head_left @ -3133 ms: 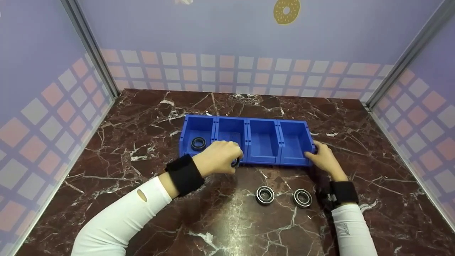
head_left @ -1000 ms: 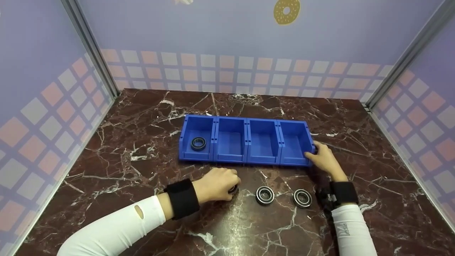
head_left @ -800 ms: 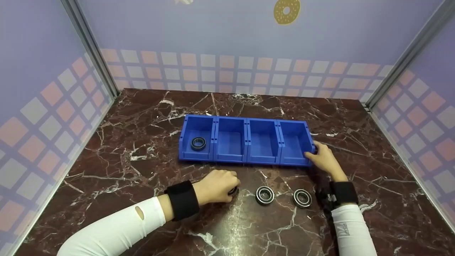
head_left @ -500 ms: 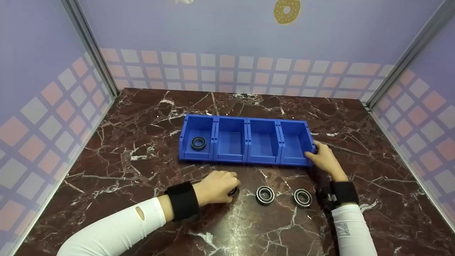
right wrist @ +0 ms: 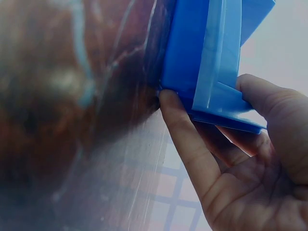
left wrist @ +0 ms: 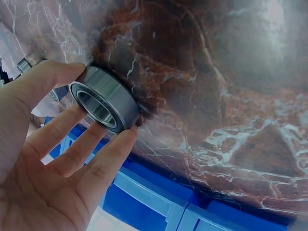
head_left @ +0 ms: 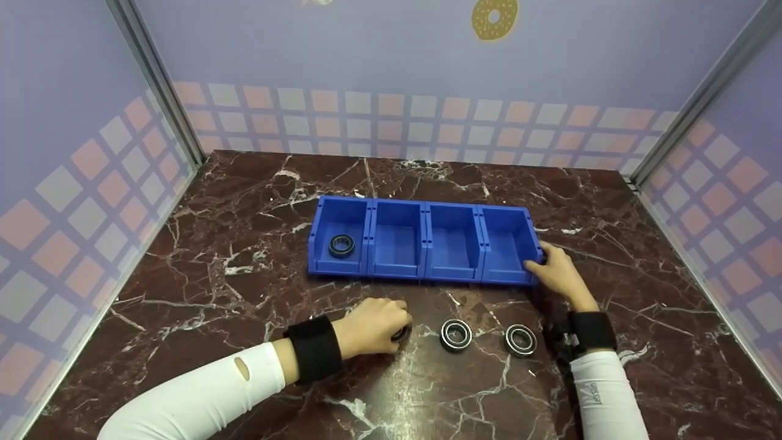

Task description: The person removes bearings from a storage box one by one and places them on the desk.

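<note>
In the left wrist view my left hand (left wrist: 62,159) pinches a metal ball bearing (left wrist: 117,98) between thumb and fingertips, at the table surface. From the head, my left hand (head_left: 374,325) covers most of that bearing (head_left: 399,333), in front of the blue bin row (head_left: 396,272). My right hand (head_left: 558,272) grips the row's right end; up close, the right hand (right wrist: 255,178) has its thumb over the wall of the blue bin (right wrist: 221,98) and fingers along the outside. Another bearing (head_left: 341,245) lies in the leftmost compartment. The other compartments hold nothing visible.
Two more bearings, a middle one (head_left: 456,335) and a right one (head_left: 520,340), lie on the marbled table (head_left: 244,201) between my hands. Panelled walls (head_left: 427,61) stand at the back and both sides.
Holding the bearing, my left hand has come back from the second compartment's front to the table nearer me, then slid slightly closer. The right hand and bin row stay put.
</note>
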Demonstrator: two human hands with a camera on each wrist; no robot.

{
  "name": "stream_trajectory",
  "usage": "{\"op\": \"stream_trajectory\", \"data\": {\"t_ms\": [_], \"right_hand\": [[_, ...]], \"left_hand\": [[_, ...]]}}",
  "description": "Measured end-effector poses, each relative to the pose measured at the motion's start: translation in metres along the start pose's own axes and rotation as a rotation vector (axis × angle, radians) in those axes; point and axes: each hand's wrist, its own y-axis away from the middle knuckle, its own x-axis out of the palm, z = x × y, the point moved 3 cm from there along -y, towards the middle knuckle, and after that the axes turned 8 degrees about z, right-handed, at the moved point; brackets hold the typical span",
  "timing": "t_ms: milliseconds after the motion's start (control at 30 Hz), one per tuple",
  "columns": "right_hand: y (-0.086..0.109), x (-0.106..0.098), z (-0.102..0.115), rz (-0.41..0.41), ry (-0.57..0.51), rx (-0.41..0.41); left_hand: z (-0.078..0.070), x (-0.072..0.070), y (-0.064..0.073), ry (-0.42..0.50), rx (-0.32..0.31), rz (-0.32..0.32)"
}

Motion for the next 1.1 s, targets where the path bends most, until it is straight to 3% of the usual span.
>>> {"op": "stream_trajectory", "data": {"t_ms": [167, 500, 1100], "right_hand": [[-0.0002, -0.0005, 0.0006, -0.003, -0.001, -0.003], [-0.0008, -0.0013, 0.0011, -0.004, -0.007, 0.000], [-0.0004, 0.0000, -0.0005, 0.004, 0.004, 0.024]], "left_hand": [[0.0019, 0.0051, 0.0004, 0.002, 0.010, -0.030], [-0.0030, 0.0027, 0.0008, -0.004, -0.039, 0.024], [-0.0031, 0.0066, 0.0038, 0.001, -0.026, -0.010]]}}
